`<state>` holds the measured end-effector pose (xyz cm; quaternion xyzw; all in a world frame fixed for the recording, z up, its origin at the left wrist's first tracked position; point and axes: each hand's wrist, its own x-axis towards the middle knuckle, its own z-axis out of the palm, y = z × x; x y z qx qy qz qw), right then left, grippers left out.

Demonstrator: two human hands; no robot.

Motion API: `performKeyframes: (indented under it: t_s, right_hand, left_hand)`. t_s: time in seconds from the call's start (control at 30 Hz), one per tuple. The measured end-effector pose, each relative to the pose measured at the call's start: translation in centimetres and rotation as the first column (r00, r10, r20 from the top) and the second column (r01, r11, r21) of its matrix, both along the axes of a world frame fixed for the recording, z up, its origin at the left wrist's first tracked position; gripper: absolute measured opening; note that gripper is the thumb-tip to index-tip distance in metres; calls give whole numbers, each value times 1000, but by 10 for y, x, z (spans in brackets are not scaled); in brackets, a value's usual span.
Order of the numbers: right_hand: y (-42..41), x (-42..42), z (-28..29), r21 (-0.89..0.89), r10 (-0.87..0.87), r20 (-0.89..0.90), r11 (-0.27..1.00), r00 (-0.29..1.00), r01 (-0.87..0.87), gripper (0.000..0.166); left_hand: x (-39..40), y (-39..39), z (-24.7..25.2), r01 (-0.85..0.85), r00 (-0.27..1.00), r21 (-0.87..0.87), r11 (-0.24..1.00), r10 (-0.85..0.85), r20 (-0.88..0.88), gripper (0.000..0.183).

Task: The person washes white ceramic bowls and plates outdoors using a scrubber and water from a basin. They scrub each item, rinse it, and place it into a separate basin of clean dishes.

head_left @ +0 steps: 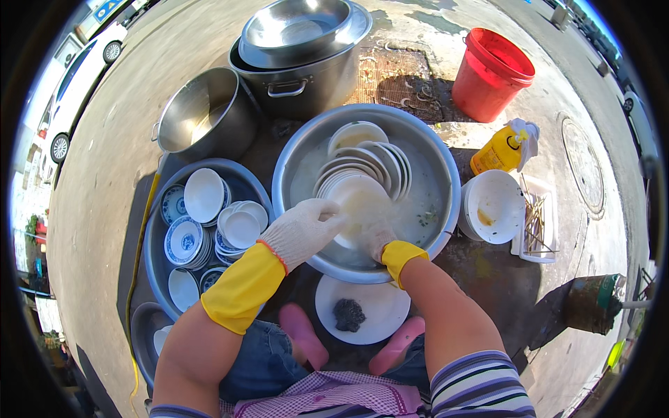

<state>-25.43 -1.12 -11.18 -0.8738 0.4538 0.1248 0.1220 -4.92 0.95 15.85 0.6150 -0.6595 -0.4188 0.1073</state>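
Observation:
A large metal basin point(282, 183) of cloudy water stands before me. Overlapping white plates point(360, 162) lean in it, partly under the water. My left hand point(306, 230), in a white knit glove over a yellow rubber one, has its thumb and fingers at the left rim of a white plate point(355, 201). My right hand point(379, 243), gloved the same way, is partly sunk in the murky water at that plate's lower right. Its fingers are blurred, so their grip is hidden. A dark scouring pad point(349, 315) lies on a white plate point(376, 334) between my feet.
At left, a second basin point(157, 261) holds stacked bowls and small dishes point(184, 240). Steel pots point(209, 115) stand behind. On the right are a red bucket point(486, 78), a yellow pump bottle point(496, 151), stacked white bowls point(494, 206) and a white tray of chopsticks point(538, 256). A yellow hose point(137, 261) runs along the left.

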Motion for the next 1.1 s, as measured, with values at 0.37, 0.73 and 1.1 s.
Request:
performKeyframes:
  t_s: [0.37,0.73,1.1]
  right_hand:
    - [0,-7,112,333,-317,582,933,749,137,29]
    - [-8,-29,217,-623,518,566,778,642,-78,36]
    - [-6,-17,222,-594,529,583,796,616,-121,38]
  left_hand:
    - [-9,-5,-28,-362,785,553,750,565,-253,72]
    - [-7,-2,3,-400,288,508,763,631,-720,67]
    - [-12,-3,6,-491,581,261,831,536,-612,71]
